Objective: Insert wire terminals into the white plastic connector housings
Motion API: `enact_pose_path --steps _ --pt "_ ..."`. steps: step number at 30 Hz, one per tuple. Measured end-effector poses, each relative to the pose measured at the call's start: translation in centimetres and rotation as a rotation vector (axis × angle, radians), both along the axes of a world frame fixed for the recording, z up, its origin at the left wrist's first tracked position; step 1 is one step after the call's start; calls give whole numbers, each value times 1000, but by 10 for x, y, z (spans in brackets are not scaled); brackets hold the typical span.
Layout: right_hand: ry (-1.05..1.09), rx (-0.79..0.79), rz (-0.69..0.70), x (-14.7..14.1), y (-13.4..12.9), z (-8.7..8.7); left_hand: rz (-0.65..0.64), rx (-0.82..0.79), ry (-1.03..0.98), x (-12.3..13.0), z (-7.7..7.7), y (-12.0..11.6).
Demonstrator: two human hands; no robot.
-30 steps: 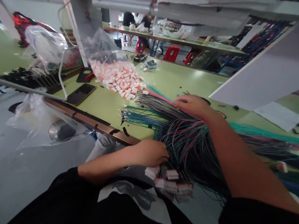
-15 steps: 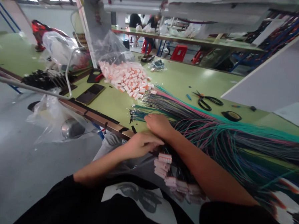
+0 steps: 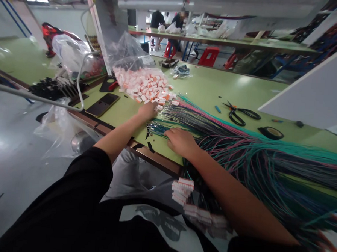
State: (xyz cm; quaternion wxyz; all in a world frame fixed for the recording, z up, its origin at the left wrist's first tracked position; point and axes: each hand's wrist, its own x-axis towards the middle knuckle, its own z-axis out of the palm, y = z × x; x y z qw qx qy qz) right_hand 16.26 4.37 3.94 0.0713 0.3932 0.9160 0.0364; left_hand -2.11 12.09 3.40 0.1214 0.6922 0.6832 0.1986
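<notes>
While the left hand point(image 3: 147, 111) reaches to the near edge of the heap of white-and-orange connectors point(image 3: 149, 86), left of the frame's middle, its fingers sit bunched; a loose piece shows at their tips, but I can't tell whether it is pinched. The right hand point(image 3: 181, 141), near the centre, curls narrowly over the blue wires point(image 3: 160, 129), and whether it grips any is hidden too. Each connector looks light, stiff and rather slick, best taken by its sides between thumb and finger; the wires seem limp and springy, easier to steer close behind their tips, which look easy to bend. Below, at lower centre, a cluster of wired connectors point(image 3: 186, 184) hangs by the bench edge. Farther out, black scissors point(image 3: 238, 111) and a tape roll point(image 3: 270, 133) lie to the right. Half a second ago both hands were together near that edge; now the left is up at the heap, while the right remains about where it was, over the wire ends.
</notes>
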Motion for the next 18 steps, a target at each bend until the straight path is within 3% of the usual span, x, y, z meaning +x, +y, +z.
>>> enact_pose_path --steps 4,7,11,18 --pt "2 13 17 -1 2 -4 73 78 -115 -5 1 -1" --pt "9 -2 22 -2 3 -4 110 137 -431 -12 11 -13" --pt "-1 -60 -1 -2 2 0 81 144 -816 -19 17 -48" --pt "-98 13 -20 -13 -6 6 118 88 -1265 -28 0 -109"
